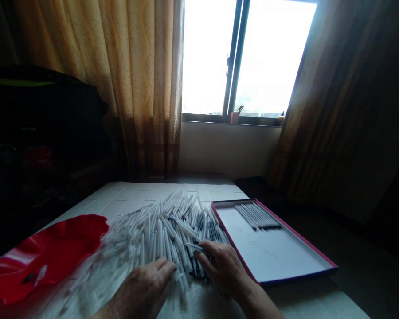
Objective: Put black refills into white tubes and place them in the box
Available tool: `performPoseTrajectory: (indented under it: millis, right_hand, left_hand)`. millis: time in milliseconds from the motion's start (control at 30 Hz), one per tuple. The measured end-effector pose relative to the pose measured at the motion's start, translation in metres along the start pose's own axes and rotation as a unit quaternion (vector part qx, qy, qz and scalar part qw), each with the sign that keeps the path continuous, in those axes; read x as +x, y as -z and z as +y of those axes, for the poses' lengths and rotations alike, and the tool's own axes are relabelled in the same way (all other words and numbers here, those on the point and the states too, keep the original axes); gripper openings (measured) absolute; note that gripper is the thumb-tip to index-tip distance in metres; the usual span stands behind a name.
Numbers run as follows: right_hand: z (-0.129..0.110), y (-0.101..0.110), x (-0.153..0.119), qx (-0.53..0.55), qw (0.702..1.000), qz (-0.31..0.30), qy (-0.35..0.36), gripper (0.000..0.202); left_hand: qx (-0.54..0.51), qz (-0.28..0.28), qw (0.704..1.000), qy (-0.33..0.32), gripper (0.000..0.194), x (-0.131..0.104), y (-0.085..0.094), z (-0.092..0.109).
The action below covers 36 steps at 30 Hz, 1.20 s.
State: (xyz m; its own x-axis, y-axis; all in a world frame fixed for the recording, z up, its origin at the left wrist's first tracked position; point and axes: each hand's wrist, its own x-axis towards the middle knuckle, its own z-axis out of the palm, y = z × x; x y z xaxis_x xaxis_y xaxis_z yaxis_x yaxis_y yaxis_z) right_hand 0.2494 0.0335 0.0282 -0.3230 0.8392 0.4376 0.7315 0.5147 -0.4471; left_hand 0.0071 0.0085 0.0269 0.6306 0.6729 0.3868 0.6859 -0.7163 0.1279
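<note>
Head view: both hands on the refill pile (166,230), left hand (142,288) flat, right hand (219,266) pinching one. Best lift singly toward the tray (286,266) at the desk's right edge

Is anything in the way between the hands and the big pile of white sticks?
No. Both the left hand and the right hand already rest on the pile of white sticks, with nothing between. The red-rimmed box lies just right of the pile, open.

Two bare hands only, left hand (146,288) and right hand (224,268), both seen from the back with knuckles and fingers showing, no gloves, rings, watch or sleeves visible, bare wrists and forearms running off the bottom edge, skin a bit creased, lighting dim.
</note>
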Motion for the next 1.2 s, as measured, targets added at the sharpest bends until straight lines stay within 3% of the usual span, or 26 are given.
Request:
performPoseTrajectory:
  millis: [100, 200, 533, 633, 833, 1067, 1200]
  right_hand:
    - [0.002, 0.000, 0.000, 0.003, 1.000, 0.007, -0.004, 0.014]
    - [0.002, 0.000, -0.001, 0.012, 1.000, 0.008, -0.005, 0.017]
    - [-0.012, 0.005, -0.005, 0.026, 1.000, -0.012, 0.008, 0.018]
    - [-0.013, 0.006, -0.004, 0.023, 1.000, -0.015, 0.014, 0.022]
    - [-0.014, 0.008, -0.004, 0.039, 0.999, -0.004, 0.026, 0.025]
    - [-0.016, 0.009, -0.005, 0.043, 0.998, -0.005, 0.035, 0.022]
    - [-0.016, 0.009, -0.004, 0.034, 0.998, -0.022, 0.038, 0.020]
  left_hand:
    - [0.016, 0.011, 0.999, -0.051, 0.043, 0.003, -0.021, -0.001]
    - [0.026, 0.034, 0.997, -0.063, 0.059, -0.002, -0.031, -0.006]
    - [-0.126, 0.032, 0.991, -0.044, 0.034, -0.011, -0.009, 0.000]
    - [-0.125, 0.039, 0.990, -0.055, 0.031, -0.009, -0.009, 0.000]
    - [-0.081, 0.122, 0.987, -0.058, 0.025, -0.004, -0.006, 0.001]
    - [-0.111, 0.141, 0.984, -0.011, 0.019, -0.004, -0.004, 0.002]
    - [-0.127, 0.114, 0.985, 0.011, 0.011, -0.007, -0.007, 0.003]
